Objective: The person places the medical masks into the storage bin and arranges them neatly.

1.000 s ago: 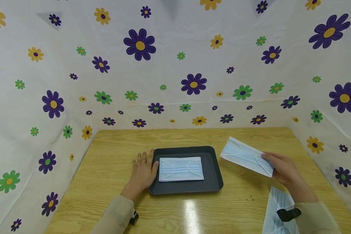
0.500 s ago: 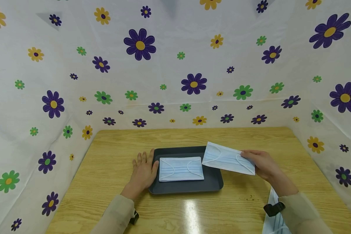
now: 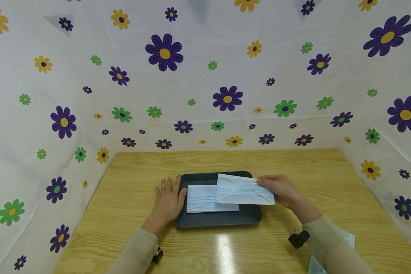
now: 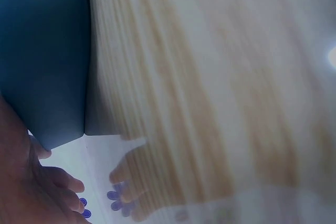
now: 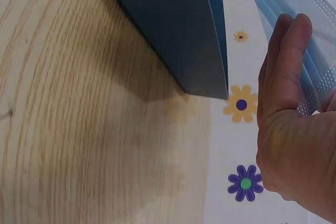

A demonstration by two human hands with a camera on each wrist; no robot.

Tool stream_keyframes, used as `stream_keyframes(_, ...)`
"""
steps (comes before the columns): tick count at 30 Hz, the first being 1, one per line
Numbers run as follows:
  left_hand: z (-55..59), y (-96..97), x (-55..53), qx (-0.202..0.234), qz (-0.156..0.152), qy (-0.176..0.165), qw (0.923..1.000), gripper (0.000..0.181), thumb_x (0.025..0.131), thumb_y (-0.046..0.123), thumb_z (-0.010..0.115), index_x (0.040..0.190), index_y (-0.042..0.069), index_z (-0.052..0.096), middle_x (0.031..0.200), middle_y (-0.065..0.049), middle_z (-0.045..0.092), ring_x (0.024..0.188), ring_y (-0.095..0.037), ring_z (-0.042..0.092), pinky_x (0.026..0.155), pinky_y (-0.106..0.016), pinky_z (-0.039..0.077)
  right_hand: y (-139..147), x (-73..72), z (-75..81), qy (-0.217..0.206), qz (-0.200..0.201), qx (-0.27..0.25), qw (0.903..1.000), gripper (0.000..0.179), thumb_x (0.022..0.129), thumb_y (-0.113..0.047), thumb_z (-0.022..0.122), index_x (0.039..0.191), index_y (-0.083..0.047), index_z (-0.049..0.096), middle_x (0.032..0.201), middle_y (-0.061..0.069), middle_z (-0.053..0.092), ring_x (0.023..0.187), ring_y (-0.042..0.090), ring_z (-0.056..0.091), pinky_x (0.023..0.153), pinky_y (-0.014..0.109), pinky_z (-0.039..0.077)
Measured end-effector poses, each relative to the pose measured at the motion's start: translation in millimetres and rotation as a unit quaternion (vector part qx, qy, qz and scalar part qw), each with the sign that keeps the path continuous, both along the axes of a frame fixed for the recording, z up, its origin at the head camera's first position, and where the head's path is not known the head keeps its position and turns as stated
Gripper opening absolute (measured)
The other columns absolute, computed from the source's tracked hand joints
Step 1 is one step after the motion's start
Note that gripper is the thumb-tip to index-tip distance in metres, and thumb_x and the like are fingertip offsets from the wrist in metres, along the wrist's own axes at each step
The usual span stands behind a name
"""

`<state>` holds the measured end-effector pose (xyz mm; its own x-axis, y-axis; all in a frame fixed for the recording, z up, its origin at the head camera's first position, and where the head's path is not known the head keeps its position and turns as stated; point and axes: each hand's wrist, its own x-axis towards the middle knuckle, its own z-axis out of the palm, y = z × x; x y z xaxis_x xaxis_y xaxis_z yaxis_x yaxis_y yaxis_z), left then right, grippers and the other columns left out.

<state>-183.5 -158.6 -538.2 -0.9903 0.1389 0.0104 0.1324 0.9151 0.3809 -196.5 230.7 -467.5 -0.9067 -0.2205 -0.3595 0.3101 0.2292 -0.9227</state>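
Note:
A pale blue face mask (image 3: 244, 190) with white ear loops is pinched at its right end by my right hand (image 3: 281, 189). In the head view it overlaps the right part of the dark grey tray (image 3: 219, 220) and of another face mask (image 3: 198, 203) lying in that tray. Fingers of the right hand lie beneath the held mask (image 5: 315, 35) in the right wrist view. My left hand (image 3: 168, 201) rests at the tray's left edge with fingers spread, its thumb along the rim. The left wrist view shows that hand (image 4: 31, 182) against the tray's side wall (image 4: 47, 51).
More masks (image 3: 347, 238) lie on the wooden table (image 3: 123, 198) at the front right, partly hidden under the right sleeve. A white cloth (image 3: 198, 76) printed with flowers stands round the back and both sides. Black straps with cameras (image 3: 298, 239) sit at the wrists.
My right hand has carried the face mask leftward from beside the tray to over its right half. My left hand, the tray and the mask in it have stayed in place.

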Motion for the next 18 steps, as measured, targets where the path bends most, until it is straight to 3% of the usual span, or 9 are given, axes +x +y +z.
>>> stream_keyframes(4, 1.1, 0.0, -0.3, -0.001, -0.002, -0.001, 1.0, 0.066, 0.115, 0.048, 0.03, 0.171, 0.015, 0.018, 0.167, -0.037, 0.024, 0.158, -0.058, 0.012, 0.122, -0.078, 0.011, -11.4, -3.1, -3.5, 0.0, 0.008, -0.011, 0.9999, 0.056, 0.108, -0.021, 0.059, 0.148, 0.017, 0.048, 0.138, 0.029, 0.062, 0.089, 0.01, 0.068, 0.075, 0.024, 0.061)
stream_keyframes(11, 1.2, -0.4, -0.2, -0.011, 0.0, 0.006, 0.9999, 0.066, 0.115, 0.049, 0.028, 0.171, 0.014, 0.019, 0.169, -0.036, 0.023, 0.159, -0.057, 0.01, 0.123, -0.078, 0.008, -31.1, -7.5, -10.9, 0.001, 0.01, -0.024, 0.9997, 0.05, 0.106, -0.018, 0.062, 0.142, 0.016, 0.055, 0.124, 0.021, 0.069, 0.083, 0.01, 0.069, 0.072, 0.025, 0.061)
stream_keyframes(18, 2.3, 0.7, 0.8, -0.018, 0.0, 0.011, 0.9998, 0.064, 0.115, 0.047, 0.028, 0.17, 0.014, 0.021, 0.168, -0.036, 0.025, 0.159, -0.058, 0.011, 0.123, -0.079, 0.009, -52.8, -12.4, -16.7, -0.004, 0.016, -0.008, 0.9998, 0.045, 0.105, -0.017, 0.064, 0.137, 0.014, 0.061, 0.128, 0.025, 0.066, 0.084, 0.014, 0.069, 0.073, 0.028, 0.061)
